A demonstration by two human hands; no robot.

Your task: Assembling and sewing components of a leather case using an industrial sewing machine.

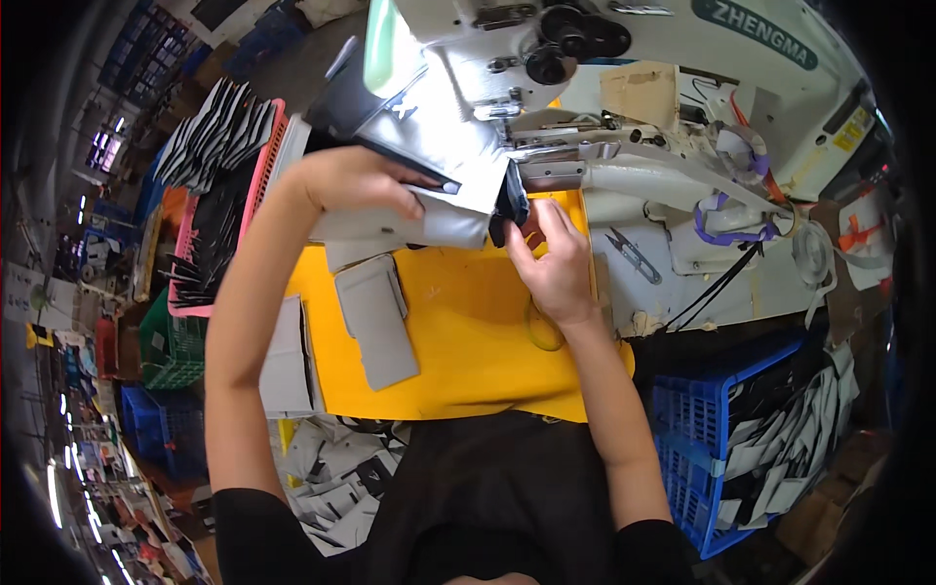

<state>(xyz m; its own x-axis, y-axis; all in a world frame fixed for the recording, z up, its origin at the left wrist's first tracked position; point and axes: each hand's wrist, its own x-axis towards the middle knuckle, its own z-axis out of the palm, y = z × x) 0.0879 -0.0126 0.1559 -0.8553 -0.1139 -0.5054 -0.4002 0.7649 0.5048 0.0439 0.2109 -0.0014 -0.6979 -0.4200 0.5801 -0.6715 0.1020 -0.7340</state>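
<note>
A sewn piece of silvery-grey and black sheet material [458,222] lies at the needle end of a white sewing machine [663,44], under its bright lamp light. My left hand [369,183] grips the piece on its left side, fingers bent over a black strip on it. At the piece's right edge, just below the narrow machine arm [556,175], my right hand [553,255] pinches a dark folded part between thumb and fingers. The stitching point itself is hidden by the piece and the glare.
Grey flat panels [375,317] rest on the yellow table cover [468,370]. Thread snips [634,255] lie right of the machine arm. A pink basket [185,234] of black and grey pieces stands left; a blue crate [687,429] of similar pieces stands lower right. More pieces [336,483] lie below the table.
</note>
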